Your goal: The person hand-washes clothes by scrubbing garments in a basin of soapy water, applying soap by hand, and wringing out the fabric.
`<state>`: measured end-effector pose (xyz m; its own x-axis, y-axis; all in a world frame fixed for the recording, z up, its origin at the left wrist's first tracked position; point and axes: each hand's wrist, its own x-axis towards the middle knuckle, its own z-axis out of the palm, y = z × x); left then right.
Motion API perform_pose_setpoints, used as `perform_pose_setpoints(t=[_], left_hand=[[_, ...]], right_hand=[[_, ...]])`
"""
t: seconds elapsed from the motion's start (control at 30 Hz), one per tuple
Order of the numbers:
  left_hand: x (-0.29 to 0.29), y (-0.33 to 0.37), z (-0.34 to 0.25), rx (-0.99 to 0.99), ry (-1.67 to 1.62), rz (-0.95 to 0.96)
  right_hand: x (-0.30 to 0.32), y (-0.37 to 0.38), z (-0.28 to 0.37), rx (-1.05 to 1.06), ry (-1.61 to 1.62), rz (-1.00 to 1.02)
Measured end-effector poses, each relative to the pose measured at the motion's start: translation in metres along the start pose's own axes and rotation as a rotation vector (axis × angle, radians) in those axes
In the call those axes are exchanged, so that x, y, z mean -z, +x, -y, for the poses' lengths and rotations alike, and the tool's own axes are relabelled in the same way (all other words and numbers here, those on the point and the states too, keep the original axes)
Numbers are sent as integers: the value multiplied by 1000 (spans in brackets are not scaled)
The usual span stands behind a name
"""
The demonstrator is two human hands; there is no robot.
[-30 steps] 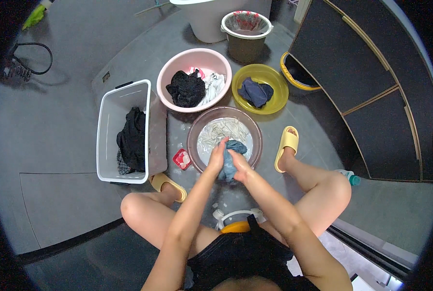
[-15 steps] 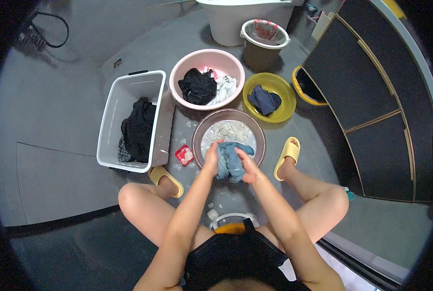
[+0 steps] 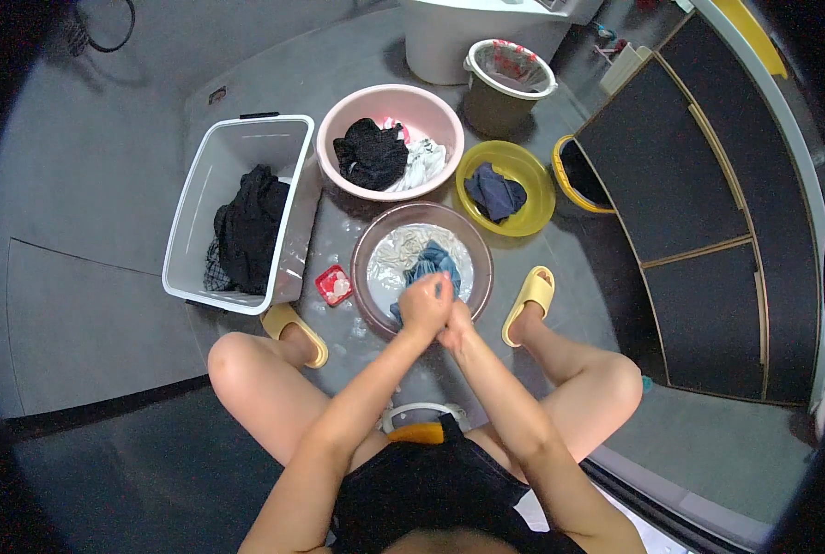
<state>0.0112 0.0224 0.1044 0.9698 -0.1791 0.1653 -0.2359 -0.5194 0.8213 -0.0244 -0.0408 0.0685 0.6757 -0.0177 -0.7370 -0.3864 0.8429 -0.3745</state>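
Note:
A wet blue cloth [image 3: 434, 259] hangs over the brown basin [image 3: 362, 295], partly hidden by my hands. My left hand [image 3: 425, 304] is closed around it, with folds showing above the fist and to its left. Pressed against it from the right, my right hand [image 3: 456, 325] is also closed on the bunched cloth, though its fingertips are mostly hidden. Behind the blue cloth, a whitish cloth [image 3: 401, 247] lies in milky, sudsy water in the basin.
Left of the basin are a red soap dish [image 3: 334, 286] and a clear bin [image 3: 196, 208] with black clothes [image 3: 253, 226]. Beyond stand a pink basin [image 3: 334, 115] with clothes, a yellow basin [image 3: 543, 208] with a dark blue cloth [image 3: 496, 192], and a lined trash bucket [image 3: 495, 108]. Dark cabinets [image 3: 689, 185] flank the right.
My hands have come together from either side of the blue cloth, the left now a fist over it. The cloth has been bunched up, and the whole view has shifted slightly.

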Motion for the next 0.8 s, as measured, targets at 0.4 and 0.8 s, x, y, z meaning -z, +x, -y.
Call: perform_pose_setpoints(t=[0.4,0.8], left_hand=[[-20,-2,27,131,155,44],[-15,-1,108,487,-701,162]], right_hand=[[24,17,2,-69,-278,-113],[26,4,30,-106,307,261]])
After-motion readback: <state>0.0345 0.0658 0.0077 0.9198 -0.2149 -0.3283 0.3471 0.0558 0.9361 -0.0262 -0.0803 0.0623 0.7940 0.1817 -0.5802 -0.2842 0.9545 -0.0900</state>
